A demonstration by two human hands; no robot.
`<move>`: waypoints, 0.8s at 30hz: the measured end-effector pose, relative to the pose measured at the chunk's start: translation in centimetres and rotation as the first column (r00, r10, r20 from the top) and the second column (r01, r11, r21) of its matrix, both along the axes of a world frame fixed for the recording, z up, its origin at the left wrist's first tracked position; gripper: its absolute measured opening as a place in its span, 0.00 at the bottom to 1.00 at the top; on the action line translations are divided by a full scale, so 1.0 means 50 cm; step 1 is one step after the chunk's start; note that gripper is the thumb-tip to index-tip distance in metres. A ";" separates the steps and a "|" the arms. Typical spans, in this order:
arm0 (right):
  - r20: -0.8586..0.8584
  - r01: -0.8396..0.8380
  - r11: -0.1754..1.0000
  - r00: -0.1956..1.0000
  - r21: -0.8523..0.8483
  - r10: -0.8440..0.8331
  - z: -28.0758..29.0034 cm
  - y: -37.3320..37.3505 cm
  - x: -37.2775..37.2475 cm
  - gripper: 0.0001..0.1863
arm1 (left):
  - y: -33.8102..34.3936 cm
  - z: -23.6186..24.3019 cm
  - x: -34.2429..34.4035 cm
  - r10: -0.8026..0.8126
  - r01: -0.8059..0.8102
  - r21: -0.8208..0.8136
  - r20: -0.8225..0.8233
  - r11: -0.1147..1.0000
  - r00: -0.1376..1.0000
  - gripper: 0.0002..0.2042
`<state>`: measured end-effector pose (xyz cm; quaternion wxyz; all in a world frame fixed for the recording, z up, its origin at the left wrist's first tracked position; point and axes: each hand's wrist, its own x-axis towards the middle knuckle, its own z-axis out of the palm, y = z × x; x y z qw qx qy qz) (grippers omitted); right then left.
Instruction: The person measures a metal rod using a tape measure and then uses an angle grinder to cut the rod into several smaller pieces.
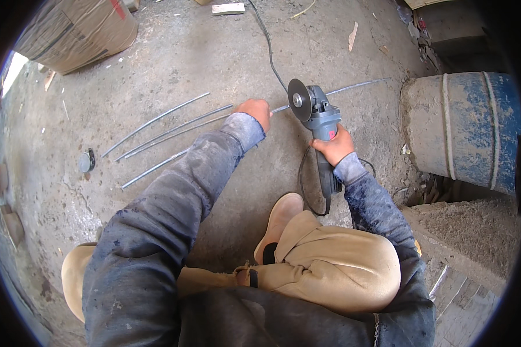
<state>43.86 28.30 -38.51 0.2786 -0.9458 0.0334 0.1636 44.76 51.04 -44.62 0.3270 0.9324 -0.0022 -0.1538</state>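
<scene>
My right hand grips the body of a grey angle grinder. Its dark cutting disc faces left, close to a long thin metal rod that runs across the floor beneath the tool's head. Closed around that rod, to the left of the disc, is my left hand. Whether the disc touches the rod cannot be made out. Several cut metal rods lie roughly side by side on the concrete, left of my left hand; my left sleeve covers part of them.
A tape measure rests on the floor at the left. The grinder's cord runs toward the far side. A large cardboard box stands far left, and a blue, mud-coated drum lies at the right. My shoe is near the grinder.
</scene>
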 end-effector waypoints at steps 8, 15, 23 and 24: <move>-0.003 0.000 1.000 1.000 0.009 0.000 -0.002 0.002 -0.001 0.27 | 0.000 0.006 0.004 -0.026 0.026 0.007 -0.006 1.000 1.000 0.10; 0.006 -0.003 1.000 1.000 0.002 0.003 -0.014 -0.004 0.002 0.27 | -0.001 0.008 0.004 -0.013 0.013 0.003 -0.045 1.000 0.999 0.11; -0.006 0.013 1.000 1.000 0.027 -0.013 -0.016 0.000 0.001 0.27 | -0.002 0.014 0.001 -0.023 0.023 -0.012 -0.073 1.000 0.997 0.11; -0.009 0.015 1.000 1.000 0.021 -0.015 -0.016 0.001 0.001 0.27 | -0.002 0.015 0.001 -0.023 0.021 -0.016 -0.080 1.000 0.997 0.11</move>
